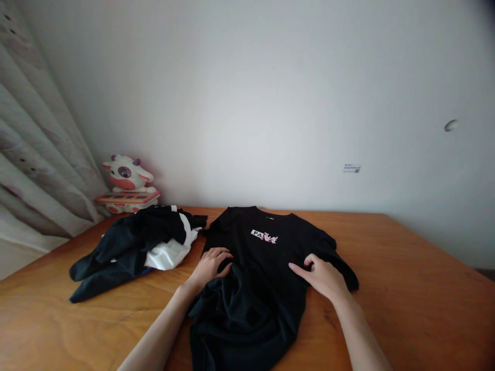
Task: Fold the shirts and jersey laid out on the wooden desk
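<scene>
Both forearms reach forward, left hand (pixel 211 264) and right hand (pixel 323 277) open-palmed, pressing black T-shirt (pixel 255 288).

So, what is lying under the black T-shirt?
The wooden table shows around the black T-shirt. Both hands, left hand and right hand, rest on top. Anything beneath the cloth is hidden.

Head view, forward-down, seemingly close
</scene>
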{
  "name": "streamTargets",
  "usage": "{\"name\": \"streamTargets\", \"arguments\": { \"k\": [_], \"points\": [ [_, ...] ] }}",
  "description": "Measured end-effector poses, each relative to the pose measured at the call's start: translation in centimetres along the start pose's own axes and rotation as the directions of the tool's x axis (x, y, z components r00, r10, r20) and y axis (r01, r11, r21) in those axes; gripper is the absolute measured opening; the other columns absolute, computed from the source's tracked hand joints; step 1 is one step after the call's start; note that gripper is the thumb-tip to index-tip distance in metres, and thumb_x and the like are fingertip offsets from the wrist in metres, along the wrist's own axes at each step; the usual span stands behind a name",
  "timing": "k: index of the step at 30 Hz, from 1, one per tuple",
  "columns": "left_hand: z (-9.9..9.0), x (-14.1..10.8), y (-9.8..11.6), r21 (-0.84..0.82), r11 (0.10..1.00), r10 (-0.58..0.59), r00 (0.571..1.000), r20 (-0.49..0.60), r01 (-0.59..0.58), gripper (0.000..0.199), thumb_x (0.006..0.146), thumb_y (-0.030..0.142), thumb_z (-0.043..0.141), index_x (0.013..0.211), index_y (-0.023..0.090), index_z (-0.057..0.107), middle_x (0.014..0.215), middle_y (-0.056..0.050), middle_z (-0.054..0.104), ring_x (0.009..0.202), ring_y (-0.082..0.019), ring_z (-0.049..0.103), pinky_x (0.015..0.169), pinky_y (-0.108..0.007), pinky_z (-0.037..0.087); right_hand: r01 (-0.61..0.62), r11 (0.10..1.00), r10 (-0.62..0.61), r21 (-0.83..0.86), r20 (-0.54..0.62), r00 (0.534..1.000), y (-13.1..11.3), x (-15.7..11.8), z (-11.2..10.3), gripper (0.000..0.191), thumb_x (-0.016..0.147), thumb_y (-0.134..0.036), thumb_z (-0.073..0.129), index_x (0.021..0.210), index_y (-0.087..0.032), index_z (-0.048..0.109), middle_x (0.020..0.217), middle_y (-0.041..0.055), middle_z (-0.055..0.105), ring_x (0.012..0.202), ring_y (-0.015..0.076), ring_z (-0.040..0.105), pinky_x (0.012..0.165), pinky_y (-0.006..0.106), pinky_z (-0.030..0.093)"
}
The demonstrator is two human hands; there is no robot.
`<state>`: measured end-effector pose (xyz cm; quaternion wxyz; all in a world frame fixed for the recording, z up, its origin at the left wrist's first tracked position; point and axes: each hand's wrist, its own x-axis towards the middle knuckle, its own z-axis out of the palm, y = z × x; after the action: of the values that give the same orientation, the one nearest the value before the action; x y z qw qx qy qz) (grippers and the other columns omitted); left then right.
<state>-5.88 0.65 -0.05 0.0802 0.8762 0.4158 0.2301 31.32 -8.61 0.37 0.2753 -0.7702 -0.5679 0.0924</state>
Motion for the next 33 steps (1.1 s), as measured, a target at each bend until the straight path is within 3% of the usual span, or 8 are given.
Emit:
{"name": "streamTargets", "arguments": {
  "k": [4,8,13,17,21,26,33],
  "points": [
    [-0.1,-0.1,0.5,0.037,0.999,0.005,1.000,0.016,-0.005,0.025,0.091,0.030,0.058,0.111,0.025,0.071,0.125,-0.008,0.068,0.118,-0.028,0.061,0.102,-0.044,0.047,0.055,0.998,-0.054,-0.022,0.016,0.998,-0.2,-0.2,0.2,0.035,0.073,-0.063,0.068,0.074,-0.029,0.060,0.054,-0.0028,0.062,0.049,0.0215,0.062,0.046,0.028,0.032],
    [-0.2,0.0,0.8,0.063,0.998,-0.006,0.999,0.034,0.004,0.024,0.091,0.031,0.059,0.112,0.025,0.069,0.123,-0.007,0.068,0.114,-0.027,0.060,0.101,-0.042,0.048,-0.056,0.997,0.060,-0.047,0.094,0.994,-0.2,0.0,0.1,0.016,0.078,-0.043,0.063,0.084,-0.029,0.063,0.068,-0.0015,0.070,0.062,0.0220,0.068,0.053,0.028,0.037],
    [-0.4,0.0,2.0,0.120,0.992,-0.035,0.998,0.061,0.027,0.025,0.088,0.030,0.063,0.111,0.024,0.068,0.116,-0.006,0.068,0.106,-0.027,0.059,0.095,-0.042,0.049,-0.135,0.980,0.152,-0.146,0.111,0.982,0.0,0.4,0.1,0.020,0.085,-0.039,0.058,0.099,-0.028,0.067,0.092,0.0031,0.075,0.086,0.0250,0.072,0.070,0.031,0.043],
    [-0.6,0.0,3.4,0.134,0.990,-0.055,0.997,0.061,0.047,0.025,0.087,0.032,0.061,0.111,0.024,0.068,0.111,-0.007,0.066,0.104,-0.027,0.058,0.094,-0.041,0.048,-0.098,0.970,0.084,-0.221,-0.071,0.994,0.8,0.7,1.1,0.026,0.095,-0.035,0.047,0.109,-0.025,0.066,0.099,0.0064,0.074,0.092,0.0260,0.069,0.070,0.033,0.041],
    [-1.1,0.1,4.5,0.158,0.986,-0.075,0.994,0.085,0.060,0.029,0.083,0.025,0.058,0.111,0.023,0.068,0.108,-0.008,0.064,0.101,-0.027,0.059,0.094,-0.039,0.048,-0.050,0.947,-0.040,-0.316,-0.270,0.962,2.0,2.2,2.0,0.028,0.097,-0.033,0.043,0.108,-0.021,0.067,0.099,0.0101,0.073,0.089,0.0273,0.068,0.065,0.034,0.040],
    [-1.4,0.1,4.5,0.209,0.970,-0.146,0.986,0.078,0.127,0.035,0.077,0.018,0.056,0.111,0.022,0.066,0.107,-0.009,0.062,0.102,-0.028,0.059,0.092,-0.039,0.048,0.097,0.952,-0.187,-0.290,-0.302,0.935,4.0,4.8,2.4,0.028,0.094,-0.034,0.045,0.101,-0.019,0.067,0.093,0.0105,0.073,0.082,0.0258,0.068,0.070,0.035,0.046],
    [-0.3,-0.2,3.3,0.217,0.959,-0.186,0.983,-0.002,0.182,0.038,0.078,0.015,0.051,0.113,0.022,0.065,0.115,-0.010,0.063,0.107,-0.030,0.058,0.094,-0.045,0.047,0.137,0.989,-0.148,-0.056,-0.359,0.922,5.0,4.7,2.5,0.040,0.094,-0.050,0.041,0.101,-0.021,0.067,0.096,0.0095,0.075,0.087,0.0269,0.070,0.077,0.038,0.053]
  ]
}}
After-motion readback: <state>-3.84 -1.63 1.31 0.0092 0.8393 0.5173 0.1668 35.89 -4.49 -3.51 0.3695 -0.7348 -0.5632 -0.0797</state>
